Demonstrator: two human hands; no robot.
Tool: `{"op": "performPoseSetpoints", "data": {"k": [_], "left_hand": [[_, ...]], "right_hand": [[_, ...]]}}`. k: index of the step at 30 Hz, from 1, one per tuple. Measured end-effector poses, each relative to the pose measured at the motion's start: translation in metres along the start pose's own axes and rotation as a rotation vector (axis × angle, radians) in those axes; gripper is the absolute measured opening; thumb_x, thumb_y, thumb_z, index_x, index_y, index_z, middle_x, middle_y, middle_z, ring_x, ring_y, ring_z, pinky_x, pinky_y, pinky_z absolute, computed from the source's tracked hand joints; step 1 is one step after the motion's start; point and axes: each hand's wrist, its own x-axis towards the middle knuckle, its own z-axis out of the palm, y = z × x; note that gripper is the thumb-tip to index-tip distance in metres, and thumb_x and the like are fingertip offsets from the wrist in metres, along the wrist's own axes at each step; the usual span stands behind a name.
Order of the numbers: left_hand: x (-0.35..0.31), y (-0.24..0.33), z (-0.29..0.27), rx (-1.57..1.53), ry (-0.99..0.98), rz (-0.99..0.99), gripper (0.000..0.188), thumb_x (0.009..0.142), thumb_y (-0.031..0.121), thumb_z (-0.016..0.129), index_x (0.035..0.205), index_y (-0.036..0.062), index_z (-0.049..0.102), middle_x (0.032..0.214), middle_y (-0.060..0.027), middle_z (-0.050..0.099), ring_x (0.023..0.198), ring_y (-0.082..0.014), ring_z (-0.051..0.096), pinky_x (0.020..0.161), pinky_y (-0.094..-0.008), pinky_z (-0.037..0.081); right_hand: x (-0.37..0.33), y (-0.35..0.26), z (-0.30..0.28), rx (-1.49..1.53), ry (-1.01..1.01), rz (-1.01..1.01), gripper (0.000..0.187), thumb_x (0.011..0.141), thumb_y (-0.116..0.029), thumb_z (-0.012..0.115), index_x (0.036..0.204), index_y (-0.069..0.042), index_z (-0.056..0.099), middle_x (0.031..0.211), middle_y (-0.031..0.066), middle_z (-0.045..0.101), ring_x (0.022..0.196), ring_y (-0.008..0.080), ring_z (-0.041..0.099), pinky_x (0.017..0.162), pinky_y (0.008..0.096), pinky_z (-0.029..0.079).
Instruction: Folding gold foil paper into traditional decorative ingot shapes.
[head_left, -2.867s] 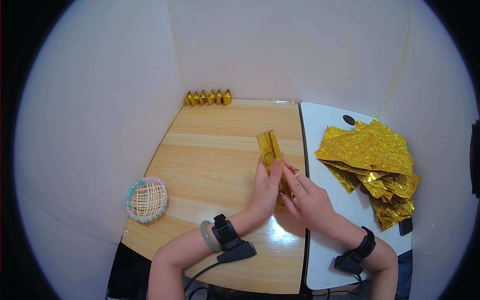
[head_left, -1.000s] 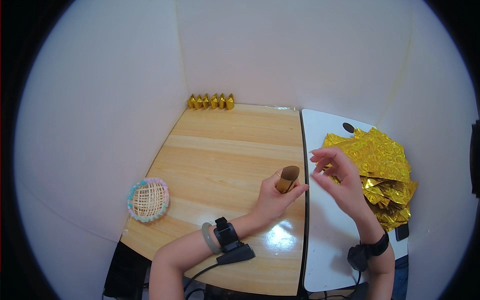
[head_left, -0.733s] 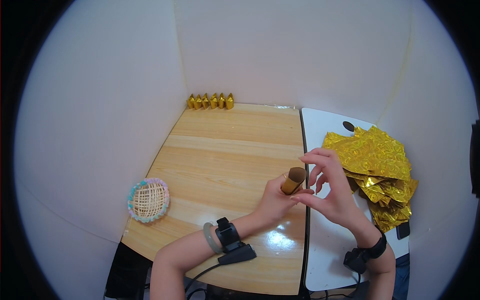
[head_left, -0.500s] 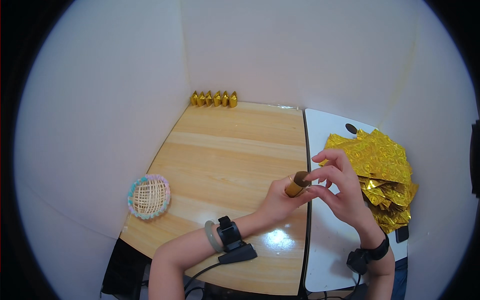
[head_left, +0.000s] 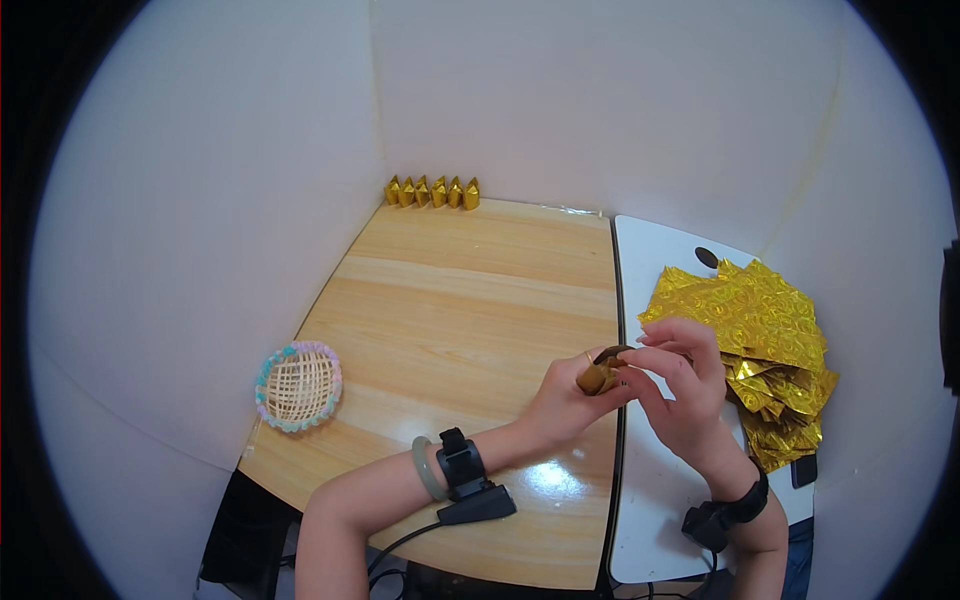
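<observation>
A small rolled tube of gold foil paper (head_left: 593,379) stands in my left hand (head_left: 567,405), whose fingers and thumb wrap round it. Its rim is partly bent inward. My right hand (head_left: 684,385) comes in from the right, thumb and index finger pinching at the rim, the other fingers curled above. The tube's lower part is hidden by the left hand. Behind the right hand lies a thick pile of embossed gold foil sheets (head_left: 750,310). Several folded gold paper ingots (head_left: 439,192) stand in a row at the far left edge.
A woven basket (head_left: 299,388) with a pastel fluffy rim sits at the left edge of the wooden tabletop (head_left: 450,290). A white board (head_left: 660,520) adjoins it on the right past a dark seam. Pale walls (head_left: 500,100) enclose the back and sides. Cables hang from both wrist devices.
The tube's upright rim is now bent inward under my right fingers. My right hand has shifted slightly down, its fingers closing in on the tube. The left hand keeps its hold.
</observation>
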Motion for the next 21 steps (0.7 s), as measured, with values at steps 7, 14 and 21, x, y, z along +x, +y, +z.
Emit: {"op": "performPoseSetpoints", "data": {"k": [7, 14, 21], "left_hand": [[-0.001, 0.000, -0.002, -0.013, -0.009, -0.009, 0.027, 0.083, 0.003, 0.062, 0.109, 0.0016, 0.055, 0.080, -0.0002, 0.057, 0.074, -0.0060, 0.050, 0.065, -0.0222, 0.044], [-0.002, -0.003, -0.004, 0.008, -0.020, 0.075, 0.027, 0.080, 0.004, 0.065, 0.105, 0.0015, 0.055, 0.079, 0.0003, 0.057, 0.073, -0.0066, 0.048, 0.065, -0.0228, 0.043], [-0.001, 0.008, 0.004, 0.018, -0.037, -0.045, 0.017, 0.081, 0.008, 0.067, 0.093, 0.0025, 0.057, 0.077, 0.0009, 0.056, 0.071, -0.0059, 0.049, 0.064, -0.0228, 0.043]], "right_hand": [[0.002, 0.001, -0.003, -0.185, -0.010, -0.162, 0.030, 0.063, -0.008, 0.075, 0.091, -0.008, 0.067, 0.094, 0.0076, 0.057, 0.078, 0.0212, 0.057, 0.060, 0.0288, 0.048], [0.010, -0.003, -0.009, -0.215, -0.132, -0.163, 0.031, 0.061, -0.017, 0.077, 0.087, -0.009, 0.062, 0.100, 0.0079, 0.056, 0.090, 0.0250, 0.055, 0.071, 0.0327, 0.049], [0.023, 0.005, -0.029, -0.062, -0.289, -0.098, 0.029, 0.058, -0.015, 0.078, 0.078, -0.009, 0.058, 0.103, 0.0048, 0.056, 0.099, 0.0267, 0.053, 0.079, 0.0360, 0.047]]}}
